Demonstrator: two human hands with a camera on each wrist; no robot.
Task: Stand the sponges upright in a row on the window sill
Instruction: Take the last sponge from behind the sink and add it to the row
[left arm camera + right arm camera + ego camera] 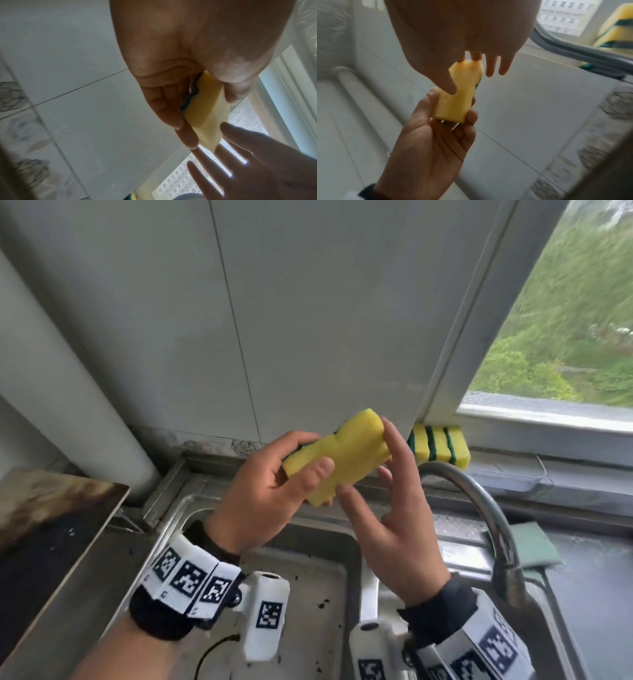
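Observation:
My left hand (308, 458) grips a yellow sponge (346, 453) with a dark green scouring back, held in the air above the sink; the thumb lies on its yellow face. My right hand (378, 470) is spread with straight fingers and touches the sponge's right end. In the left wrist view the sponge (204, 116) sits between thumb and fingers. In the right wrist view the sponge (458, 97) points up toward my right thumb. Three yellow-and-green sponges (440, 445) stand upright side by side at the left end of the window sill (507, 445).
A curved metal faucet (479, 501) arches just right of my hands. The steel sink (308, 587) lies below. A green cloth (534, 542) rests on the wet counter at the right, and a wooden board (51, 508) on the left. A tiled wall rises behind.

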